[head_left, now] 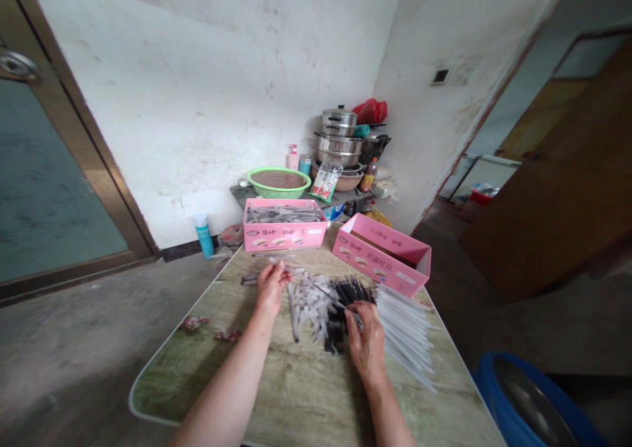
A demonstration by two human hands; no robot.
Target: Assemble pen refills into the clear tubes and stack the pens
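My right hand [365, 335] is closed on a thin dark rod that looks like a pen refill [326, 293], its tip pointing left over the pile. My left hand [271, 289] has its fingers pinched together at the left of the pile; what they hold is too small to make out. Between the hands lies a heap of short whitish plastic pieces [311, 305]. Black pen caps [334, 338] and slim black parts [353, 290] lie beside my right hand. To its right, long clear pen barrels [405, 335] are spread in a row. A single grey pen [293, 312] lies near my left hand.
A pink box [285, 236] full of pens stands at the table's far edge. Another pink box [385, 262] stands right of it. Behind, a low shelf carries a green basin [279, 190] and stacked steel pots [340, 145]. A blue tub [494, 394] stands at the lower right.
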